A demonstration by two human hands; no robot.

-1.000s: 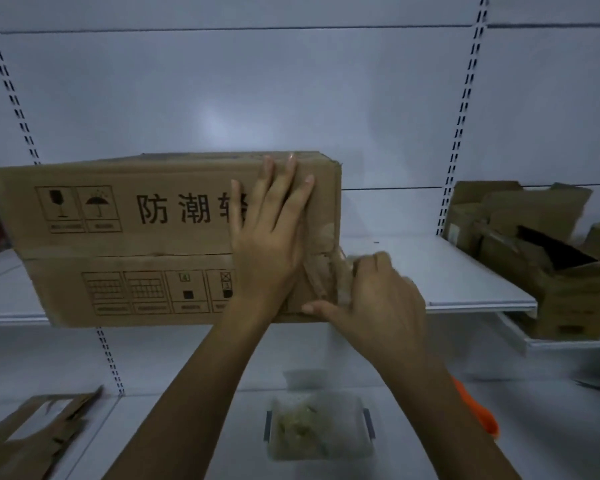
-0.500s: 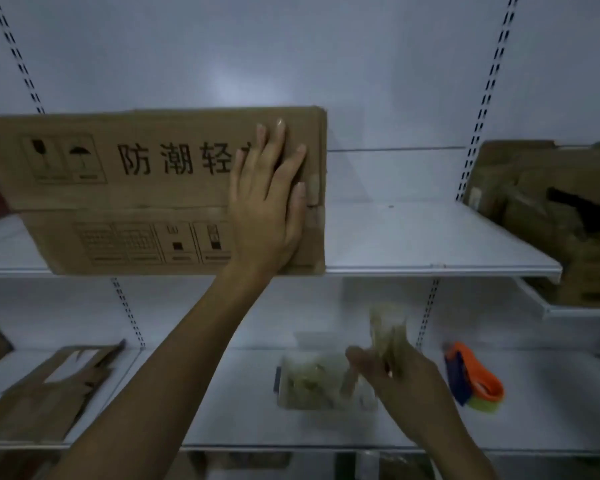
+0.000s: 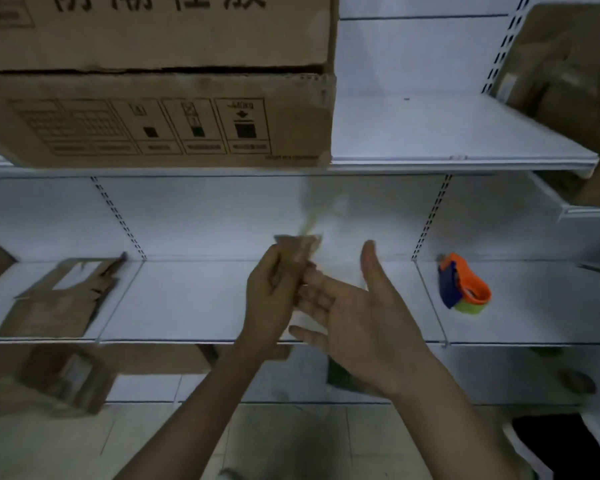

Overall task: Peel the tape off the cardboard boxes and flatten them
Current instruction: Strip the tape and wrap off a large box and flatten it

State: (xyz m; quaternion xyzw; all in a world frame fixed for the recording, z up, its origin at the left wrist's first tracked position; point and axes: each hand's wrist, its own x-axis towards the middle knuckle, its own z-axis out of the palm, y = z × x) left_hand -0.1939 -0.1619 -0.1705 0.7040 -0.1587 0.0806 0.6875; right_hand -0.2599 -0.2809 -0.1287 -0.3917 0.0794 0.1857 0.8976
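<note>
Tape strip (image 3: 298, 245) pinched in left hand (image 3: 274, 292), right hand (image 3: 364, 317) spread wide beside it, cardboard box (image 3: 153, 123) above.

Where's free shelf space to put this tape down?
For the peeled tape strip in your left hand: upper white shelf, bare between the large printed cardboard box and the crumpled brown boxes. Lower shelf, bare between the flattened cardboard piece and the orange-and-blue tape dispenser. Crowded: both upper shelf ends.
</note>
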